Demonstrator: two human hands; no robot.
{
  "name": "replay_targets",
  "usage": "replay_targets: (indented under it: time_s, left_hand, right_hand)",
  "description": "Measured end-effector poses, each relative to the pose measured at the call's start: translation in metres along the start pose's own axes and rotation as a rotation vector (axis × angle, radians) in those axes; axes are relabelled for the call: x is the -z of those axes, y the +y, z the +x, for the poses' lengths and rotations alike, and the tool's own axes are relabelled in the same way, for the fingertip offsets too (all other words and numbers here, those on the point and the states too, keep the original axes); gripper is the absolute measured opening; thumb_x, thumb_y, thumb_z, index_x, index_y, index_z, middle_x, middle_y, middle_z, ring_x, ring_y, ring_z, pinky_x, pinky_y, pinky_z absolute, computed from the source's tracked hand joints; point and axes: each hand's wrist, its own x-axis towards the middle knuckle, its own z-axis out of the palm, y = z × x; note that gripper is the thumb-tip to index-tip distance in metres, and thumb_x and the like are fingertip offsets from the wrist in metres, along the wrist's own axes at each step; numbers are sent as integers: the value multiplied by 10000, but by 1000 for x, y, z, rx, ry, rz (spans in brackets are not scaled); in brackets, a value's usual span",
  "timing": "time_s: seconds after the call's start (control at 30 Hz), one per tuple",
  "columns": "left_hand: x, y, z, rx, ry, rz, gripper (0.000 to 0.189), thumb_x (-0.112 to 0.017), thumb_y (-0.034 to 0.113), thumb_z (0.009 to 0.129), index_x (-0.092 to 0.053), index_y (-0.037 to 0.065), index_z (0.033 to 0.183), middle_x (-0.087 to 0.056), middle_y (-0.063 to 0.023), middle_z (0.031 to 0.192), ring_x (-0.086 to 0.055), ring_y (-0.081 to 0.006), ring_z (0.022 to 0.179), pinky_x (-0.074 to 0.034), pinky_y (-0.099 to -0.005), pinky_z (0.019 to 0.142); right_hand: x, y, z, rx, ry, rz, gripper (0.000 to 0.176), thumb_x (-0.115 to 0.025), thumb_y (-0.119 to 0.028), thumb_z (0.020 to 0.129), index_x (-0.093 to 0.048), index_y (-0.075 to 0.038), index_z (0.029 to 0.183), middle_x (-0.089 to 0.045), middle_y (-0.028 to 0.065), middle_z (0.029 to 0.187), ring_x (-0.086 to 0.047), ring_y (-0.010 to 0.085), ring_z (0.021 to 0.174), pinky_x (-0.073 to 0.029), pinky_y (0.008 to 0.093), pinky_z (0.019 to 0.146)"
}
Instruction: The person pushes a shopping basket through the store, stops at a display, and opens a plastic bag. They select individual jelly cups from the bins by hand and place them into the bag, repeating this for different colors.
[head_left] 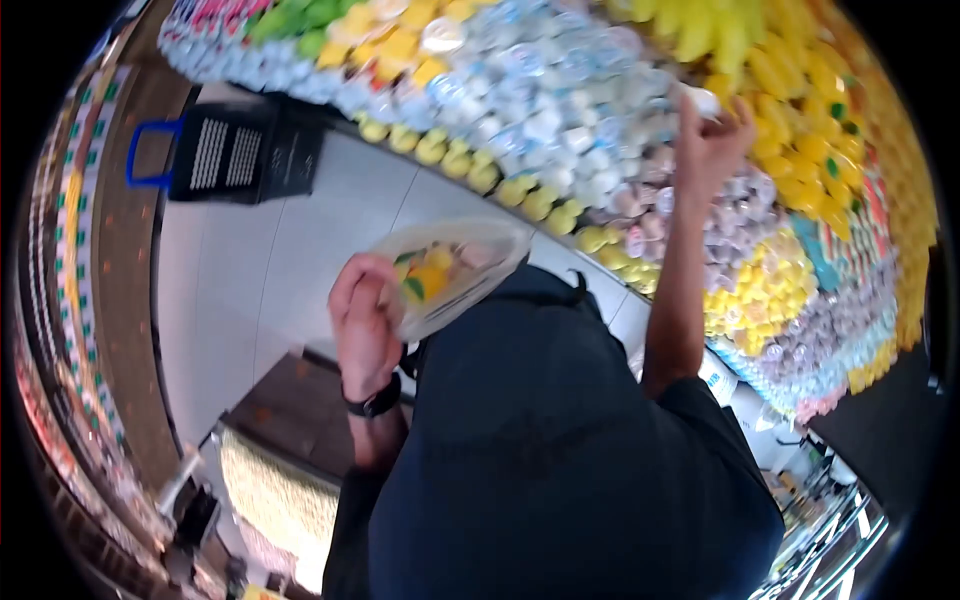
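Observation:
My left hand [365,325], with a black watch on the wrist, is shut on a clear plastic bag [455,272] that holds yellow and green wrapped items. It holds the bag in front of my dark blue shirt. My right hand [710,140] reaches up to a sloping display of small cups and packets [560,110]. Its fingers close on a small white-lidded cup [703,100] at the display's surface, between the pale cups and the yellow packets.
A black shopping basket with blue handles [235,150] stands on the pale tiled floor [290,260] at the upper left. Yellow packets [800,150] fill the right of the display. Shelves of goods [75,250] curve along the left edge.

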Motion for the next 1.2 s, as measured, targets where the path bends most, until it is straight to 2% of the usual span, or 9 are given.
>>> replay_targets:
  time_s: [0.1, 0.23, 0.27, 0.33, 0.37, 0.47, 0.67, 1.07, 1.2]
  left_hand:
    - [5, -7, 7, 31, -23, -86, 132, -484, 63, 979, -592, 54, 904, -570, 6, 832, -524, -72, 751, -420, -215, 670]
    - [6, -6, 15, 52, -60, -121, 132, -482, 50, 974, -590, 49, 900, -572, 10, 808, -519, -62, 711, -411, -198, 652]
    - [7, -4, 16, 42, -75, -123, 133, -481, 51, 975, -588, 55, 896, -569, 14, 805, -515, -56, 705, -407, -193, 638]
    - [1, 3, 8, 60, 21, -72, 160, -467, 48, 977, -596, 61, 884, -510, 49, 724, -409, -22, 592, -293, -193, 534]
    - [-8, 9, 18, 52, 86, -47, 187, -453, 45, 980, -605, 68, 873, -451, 84, 643, -302, 13, 478, -179, -193, 430]
    - [6, 15, 22, 57, 10, -116, 178, -465, 45, 968, -601, 62, 855, -518, 57, 709, -410, -10, 564, -275, -178, 487]
    - [38, 22, 38, 76, -48, -111, 135, -484, 55, 953, -573, 64, 852, -567, 9, 765, -481, -49, 641, -376, -189, 570]
    - [89, 30, 53, 44, -88, -137, 159, -461, 33, 953, -591, 57, 866, -631, -45, 915, -553, -95, 792, -435, -203, 706]
    - [85, 43, 52, -6, 16, -83, 171, -475, 29, 958, -599, 54, 843, -560, 21, 776, -476, -40, 684, -366, -183, 617]
  right_hand:
    - [18, -46, -38, -384, -276, 559, 388, -694, -85, 872, -569, -1, 1230, -641, 65, 983, -600, 117, 764, -500, 262, 649]
    - [4, -80, -100, -204, -1168, 616, 439, -733, -120, 844, -570, -43, 1245, -640, 36, 1067, -619, 117, 921, -515, 265, 758]
    - [-5, -93, -102, -195, -1489, 487, 429, -741, -137, 848, -580, -52, 1237, -644, 24, 1040, -628, 106, 855, -509, 264, 710]
    - [-28, -106, -126, -115, -1695, 343, 425, -736, -170, 836, -588, -75, 1223, -636, 91, 1030, -645, 171, 766, -516, 313, 641]
    - [-47, -85, -168, 113, -1523, 284, 424, -719, -181, 832, -583, -67, 1218, -626, 142, 1069, -665, 255, 770, -540, 365, 666]
    - [-56, -84, -185, 173, -1404, 106, 385, -671, -148, 857, -574, -41, 1214, -611, 187, 1122, -622, 377, 997, -518, 442, 863]
    - [-66, -78, -185, 119, -1546, -198, 373, -626, -184, 894, -571, -20, 1224, -619, 203, 1162, -595, 389, 1075, -489, 455, 916]
    - [-73, -105, -185, 171, -1474, -132, 207, -623, -150, 880, -618, -50, 1061, -658, 161, 1030, -628, 372, 962, -491, 452, 851]
    - [-81, -98, -174, 147, -1446, -66, 245, -627, -162, 888, -621, -61, 1111, -651, 151, 1037, -626, 364, 962, -487, 437, 853]
